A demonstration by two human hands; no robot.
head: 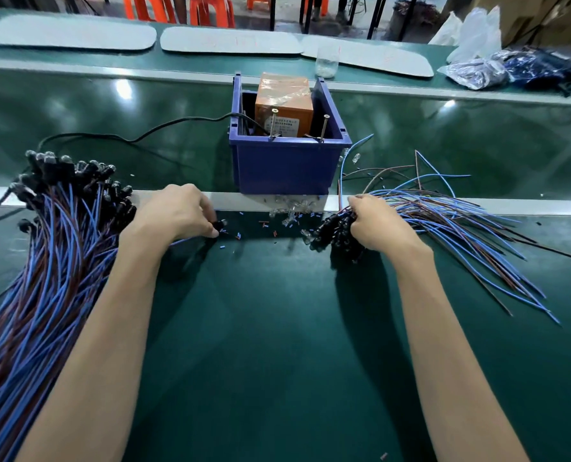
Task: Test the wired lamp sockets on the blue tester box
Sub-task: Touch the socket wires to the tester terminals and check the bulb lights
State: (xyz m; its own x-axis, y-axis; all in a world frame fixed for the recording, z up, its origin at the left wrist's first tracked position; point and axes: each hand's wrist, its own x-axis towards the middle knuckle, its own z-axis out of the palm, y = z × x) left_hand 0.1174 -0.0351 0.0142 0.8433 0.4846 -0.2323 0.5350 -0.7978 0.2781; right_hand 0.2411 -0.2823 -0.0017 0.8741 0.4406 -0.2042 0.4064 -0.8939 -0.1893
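The blue tester box (287,168) stands at the table's middle with an orange transformer (284,108) inside and two upright metal pins (324,128) at its front rim. My left hand (177,211) pinches one black lamp socket (219,225) just left of the box's front. My right hand (374,225) grips a bunch of black sockets (334,235) whose blue and brown wires (460,235) fan out to the right. A large pile of wired sockets (61,208) lies at the far left.
Small clear bulbs (290,215) and bits of wire insulation lie scattered in front of the box. A black power cord (137,138) runs left from the box. A clear cup (326,63), plastic bags (477,71) and pale mats (231,41) sit on the far shelf.
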